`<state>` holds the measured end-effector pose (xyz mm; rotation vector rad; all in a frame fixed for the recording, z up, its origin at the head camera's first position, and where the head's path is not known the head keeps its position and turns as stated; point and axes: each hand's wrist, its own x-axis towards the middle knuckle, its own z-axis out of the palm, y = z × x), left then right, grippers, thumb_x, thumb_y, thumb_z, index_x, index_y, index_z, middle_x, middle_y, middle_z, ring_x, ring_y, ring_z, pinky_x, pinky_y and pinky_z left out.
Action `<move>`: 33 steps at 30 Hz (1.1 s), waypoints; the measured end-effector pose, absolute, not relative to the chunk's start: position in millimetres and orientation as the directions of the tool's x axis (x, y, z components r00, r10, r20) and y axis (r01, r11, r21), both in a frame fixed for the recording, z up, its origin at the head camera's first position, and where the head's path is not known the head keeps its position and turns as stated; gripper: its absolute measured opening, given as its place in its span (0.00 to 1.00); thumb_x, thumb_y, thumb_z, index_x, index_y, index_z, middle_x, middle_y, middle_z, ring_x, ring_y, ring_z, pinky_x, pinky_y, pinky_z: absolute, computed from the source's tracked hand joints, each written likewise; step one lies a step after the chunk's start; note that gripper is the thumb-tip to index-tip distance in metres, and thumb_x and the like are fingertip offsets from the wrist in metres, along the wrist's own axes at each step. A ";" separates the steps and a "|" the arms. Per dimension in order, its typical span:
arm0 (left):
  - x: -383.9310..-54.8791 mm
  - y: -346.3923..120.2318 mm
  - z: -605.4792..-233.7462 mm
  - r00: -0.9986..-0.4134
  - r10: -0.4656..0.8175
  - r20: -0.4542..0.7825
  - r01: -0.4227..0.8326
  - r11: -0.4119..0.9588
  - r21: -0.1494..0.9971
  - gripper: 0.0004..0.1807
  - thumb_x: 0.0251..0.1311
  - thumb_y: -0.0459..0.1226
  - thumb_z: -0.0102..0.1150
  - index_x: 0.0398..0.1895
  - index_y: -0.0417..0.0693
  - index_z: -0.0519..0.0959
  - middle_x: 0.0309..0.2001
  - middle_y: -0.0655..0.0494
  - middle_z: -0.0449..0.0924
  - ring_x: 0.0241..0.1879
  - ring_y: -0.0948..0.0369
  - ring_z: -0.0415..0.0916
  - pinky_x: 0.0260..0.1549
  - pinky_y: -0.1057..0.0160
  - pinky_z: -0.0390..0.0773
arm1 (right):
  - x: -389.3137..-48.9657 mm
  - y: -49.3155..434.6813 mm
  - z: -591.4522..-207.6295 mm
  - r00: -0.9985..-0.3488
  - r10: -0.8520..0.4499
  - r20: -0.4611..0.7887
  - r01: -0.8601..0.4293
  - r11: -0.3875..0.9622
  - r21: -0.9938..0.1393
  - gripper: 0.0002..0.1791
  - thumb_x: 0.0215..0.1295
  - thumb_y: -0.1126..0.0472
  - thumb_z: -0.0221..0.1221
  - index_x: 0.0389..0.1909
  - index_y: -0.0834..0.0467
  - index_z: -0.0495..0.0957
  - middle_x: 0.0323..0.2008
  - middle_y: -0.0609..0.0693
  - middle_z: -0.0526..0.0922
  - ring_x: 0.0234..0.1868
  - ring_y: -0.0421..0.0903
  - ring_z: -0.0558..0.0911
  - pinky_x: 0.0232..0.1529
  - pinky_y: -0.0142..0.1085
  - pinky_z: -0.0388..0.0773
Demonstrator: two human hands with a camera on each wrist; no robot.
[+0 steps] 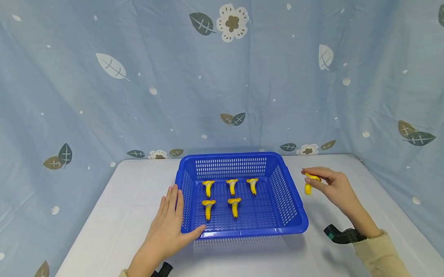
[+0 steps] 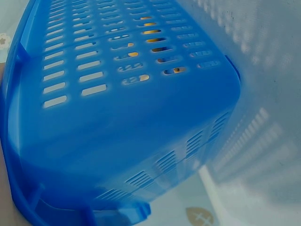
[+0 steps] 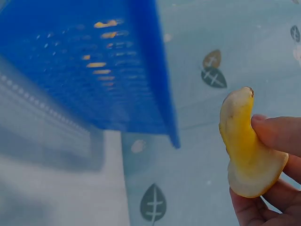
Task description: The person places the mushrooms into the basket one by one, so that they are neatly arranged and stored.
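A yellow mushroom (image 1: 307, 187) with a flared cap is pinched between the thumb and fingers of my right hand (image 1: 337, 191), in the air just right of the blue basket (image 1: 247, 233). In the right wrist view the mushroom (image 3: 242, 141) shows its pale cap and curved stem. Fingers straight, my left hand (image 1: 166, 230) rests against the basket's left side, its thumb on the front rim. Inside the basket lie similar mushrooms: three in a back row (image 1: 232, 188) and two in front (image 1: 234, 208). The left wrist view shows the slotted basket wall (image 2: 117, 127).
The basket stands on a white table (image 1: 135, 190). Behind and beside it hangs a light blue curtain (image 1: 191, 94) printed with leaves and flowers. Each wrist wears a black strap (image 1: 344, 235).
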<state>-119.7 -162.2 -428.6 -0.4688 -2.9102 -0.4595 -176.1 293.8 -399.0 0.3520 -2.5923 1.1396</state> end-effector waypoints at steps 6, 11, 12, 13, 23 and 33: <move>-119.9 -162.4 -428.9 -0.940 0.280 0.194 0.326 0.904 0.277 0.66 0.53 0.72 0.54 0.76 0.29 0.46 0.78 0.35 0.35 0.77 0.43 0.30 0.73 0.41 0.44 | -182.7 277.1 -388.1 -0.932 -0.137 0.336 -0.346 0.612 -0.711 0.17 0.69 0.59 0.62 0.55 0.61 0.82 0.52 0.58 0.83 0.56 0.53 0.76 0.59 0.66 0.67; -120.1 -162.4 -428.4 -0.941 0.279 0.192 0.325 0.903 0.279 0.66 0.53 0.72 0.54 0.76 0.29 0.46 0.78 0.34 0.36 0.77 0.43 0.30 0.73 0.41 0.45 | -190.3 263.1 -384.3 -0.923 -0.174 0.344 -0.379 0.578 -0.723 0.16 0.68 0.61 0.63 0.54 0.62 0.82 0.52 0.57 0.84 0.55 0.49 0.76 0.60 0.59 0.70; -120.1 -162.4 -428.4 -0.941 0.280 0.193 0.326 0.903 0.279 0.66 0.53 0.72 0.55 0.76 0.29 0.46 0.78 0.34 0.36 0.77 0.43 0.30 0.72 0.41 0.45 | -192.0 260.5 -384.1 -0.921 -0.182 0.344 -0.383 0.574 -0.723 0.16 0.68 0.61 0.63 0.54 0.62 0.82 0.52 0.56 0.84 0.54 0.47 0.76 0.60 0.56 0.70; -120.2 -162.3 -428.4 -0.941 0.280 0.193 0.326 0.903 0.280 0.66 0.53 0.72 0.55 0.76 0.29 0.46 0.78 0.35 0.36 0.77 0.43 0.30 0.73 0.41 0.45 | -193.5 258.2 -384.0 -0.920 -0.188 0.343 -0.387 0.569 -0.725 0.16 0.68 0.61 0.63 0.54 0.62 0.83 0.52 0.56 0.84 0.54 0.46 0.76 0.59 0.54 0.71; -120.1 -161.8 -429.3 -0.941 0.275 0.195 0.322 0.906 0.276 0.66 0.53 0.72 0.54 0.76 0.29 0.46 0.78 0.35 0.36 0.77 0.43 0.31 0.73 0.42 0.44 | -207.2 233.0 -382.0 -0.899 -0.281 0.337 -0.437 0.529 -0.727 0.16 0.67 0.63 0.63 0.54 0.62 0.83 0.51 0.57 0.84 0.52 0.53 0.78 0.53 0.44 0.75; -120.0 -162.0 -429.6 -0.942 0.276 0.192 0.322 0.908 0.270 0.66 0.53 0.72 0.54 0.76 0.29 0.46 0.78 0.35 0.35 0.77 0.43 0.31 0.73 0.41 0.45 | -223.2 201.8 -385.0 -0.882 -0.348 0.316 -0.457 0.474 -0.753 0.16 0.64 0.64 0.65 0.52 0.64 0.84 0.48 0.56 0.85 0.46 0.50 0.80 0.44 0.34 0.80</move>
